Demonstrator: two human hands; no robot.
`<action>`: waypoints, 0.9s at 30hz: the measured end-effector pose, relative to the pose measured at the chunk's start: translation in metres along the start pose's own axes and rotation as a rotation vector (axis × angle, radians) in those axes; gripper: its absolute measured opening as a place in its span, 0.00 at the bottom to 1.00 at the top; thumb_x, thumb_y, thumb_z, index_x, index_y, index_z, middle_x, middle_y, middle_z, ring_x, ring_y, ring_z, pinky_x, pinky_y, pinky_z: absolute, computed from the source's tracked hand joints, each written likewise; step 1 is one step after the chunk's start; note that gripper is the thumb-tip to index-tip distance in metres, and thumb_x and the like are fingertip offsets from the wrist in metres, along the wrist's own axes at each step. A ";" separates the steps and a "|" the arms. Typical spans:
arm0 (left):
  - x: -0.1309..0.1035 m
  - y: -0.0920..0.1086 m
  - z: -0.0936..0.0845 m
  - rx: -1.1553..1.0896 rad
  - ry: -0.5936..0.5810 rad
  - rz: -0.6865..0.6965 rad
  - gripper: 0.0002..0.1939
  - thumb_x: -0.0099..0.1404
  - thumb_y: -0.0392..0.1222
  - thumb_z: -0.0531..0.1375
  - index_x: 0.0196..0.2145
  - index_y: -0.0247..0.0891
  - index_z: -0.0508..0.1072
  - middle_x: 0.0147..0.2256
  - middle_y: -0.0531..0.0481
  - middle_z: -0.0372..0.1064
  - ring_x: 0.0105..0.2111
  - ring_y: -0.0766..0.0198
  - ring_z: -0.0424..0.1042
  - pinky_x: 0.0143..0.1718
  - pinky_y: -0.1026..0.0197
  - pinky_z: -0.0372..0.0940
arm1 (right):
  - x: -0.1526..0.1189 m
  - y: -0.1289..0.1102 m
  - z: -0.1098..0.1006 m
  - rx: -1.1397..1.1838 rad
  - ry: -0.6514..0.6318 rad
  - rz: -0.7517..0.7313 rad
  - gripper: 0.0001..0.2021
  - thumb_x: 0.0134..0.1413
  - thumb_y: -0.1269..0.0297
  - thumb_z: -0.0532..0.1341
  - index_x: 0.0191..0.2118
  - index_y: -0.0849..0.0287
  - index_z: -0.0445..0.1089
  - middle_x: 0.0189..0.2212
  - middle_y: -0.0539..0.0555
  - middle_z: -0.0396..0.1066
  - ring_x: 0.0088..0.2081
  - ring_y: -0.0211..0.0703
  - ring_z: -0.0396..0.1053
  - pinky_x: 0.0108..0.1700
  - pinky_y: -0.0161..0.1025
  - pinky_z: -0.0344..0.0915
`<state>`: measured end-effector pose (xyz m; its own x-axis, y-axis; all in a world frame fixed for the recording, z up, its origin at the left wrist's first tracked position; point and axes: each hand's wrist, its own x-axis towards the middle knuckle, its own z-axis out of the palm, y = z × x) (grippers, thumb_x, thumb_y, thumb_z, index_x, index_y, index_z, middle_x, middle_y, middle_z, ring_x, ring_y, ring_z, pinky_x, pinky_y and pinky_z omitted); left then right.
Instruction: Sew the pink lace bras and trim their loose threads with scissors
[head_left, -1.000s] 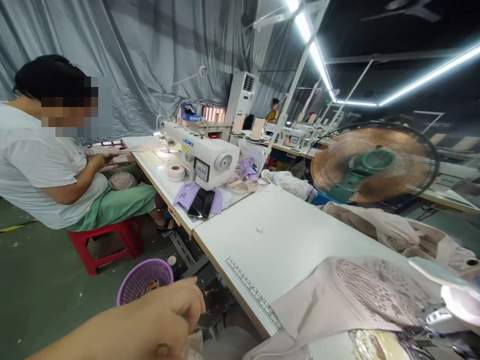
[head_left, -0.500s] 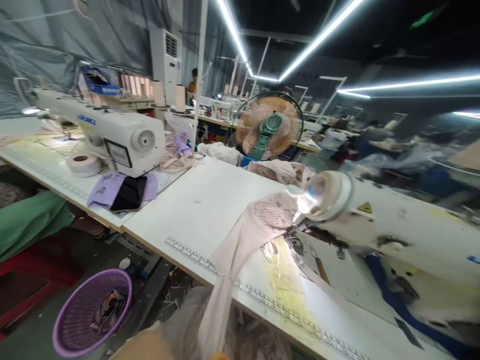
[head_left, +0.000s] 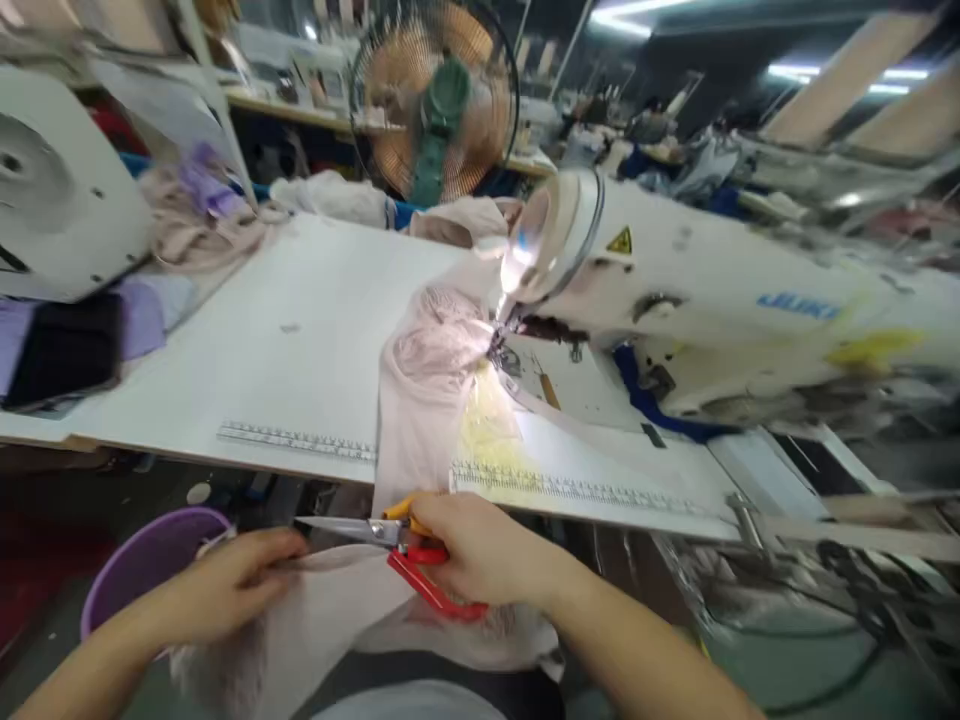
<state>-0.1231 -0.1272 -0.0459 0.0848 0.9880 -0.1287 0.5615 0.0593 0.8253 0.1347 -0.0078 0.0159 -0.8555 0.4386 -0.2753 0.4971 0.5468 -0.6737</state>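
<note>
Left forearm (head_left: 86, 665): bare, slanting up and rightward from the lower left corner of the view.
Left wrist (head_left: 154, 618): roughly in line with the forearm.
Left hand (head_left: 232, 585): on the near side of the worktop's (head_left: 300, 340) front edge, back upward; index finger pointing right, thumb below it; slightly blurred, so the closure of the fingertips is unclear.
Right forearm (head_left: 637, 640): bare, slanting up and leftward from the bottom edge of the view.
Right hand (head_left: 472, 545): near the front edge, back up, fingers curled in a grip.
Spacing: hands apart, right slightly higher in view.
</note>
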 end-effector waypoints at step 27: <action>0.015 0.058 0.051 -0.650 -0.043 -0.411 0.15 0.55 0.52 0.66 0.23 0.37 0.71 0.22 0.52 0.65 0.24 0.64 0.64 0.27 0.64 0.61 | 0.006 0.015 -0.025 0.199 -0.128 -0.157 0.14 0.52 0.65 0.59 0.26 0.55 0.50 0.23 0.45 0.58 0.24 0.36 0.57 0.25 0.34 0.53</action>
<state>-0.0473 -0.1163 -0.0279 0.0135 0.8631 -0.5049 -0.0402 0.5050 0.8622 0.1408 0.0207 0.0210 -0.9375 0.2590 -0.2325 0.3294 0.4449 -0.8328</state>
